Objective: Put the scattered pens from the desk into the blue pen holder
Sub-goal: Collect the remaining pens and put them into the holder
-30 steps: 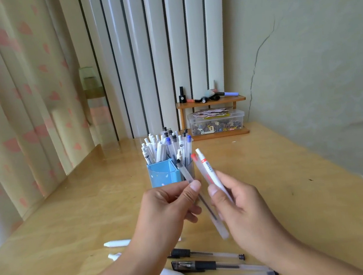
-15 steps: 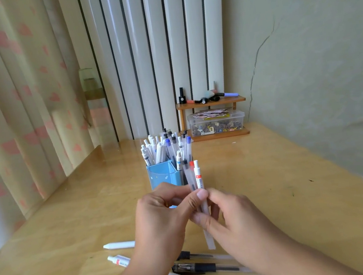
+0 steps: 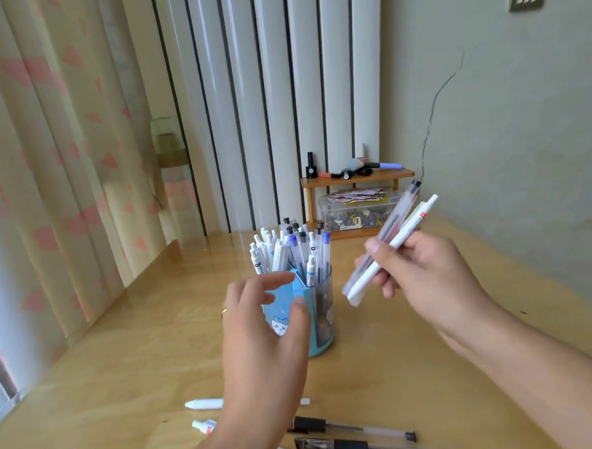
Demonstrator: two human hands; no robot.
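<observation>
Glossy wooden desk [image 3: 127, 370], yellowish grain.
Blue pen holder [image 3: 320, 316], angular plastic, packed with upright pens, centre.
Right hand [image 3: 428, 276] raised at holder's 3 o'clock, clamped on two slim pens [image 3: 392, 247], tilted.
Left hand [image 3: 261, 323] fingers spread, loose, before holder.
Loose pens [image 3: 349, 434] at 6 o'clock.

The blue plastic pen holder [image 3: 319, 317] stands mid-table [image 3: 125, 352]; loose pens [image 3: 348, 427] lie before it, a small wooden shelf [image 3: 355, 179] behind, right.

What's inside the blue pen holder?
The blue pen holder is packed with upright pens, white and clear ones, some blue-capped. Their lower ends are hidden by its wall and the left hand.
</observation>
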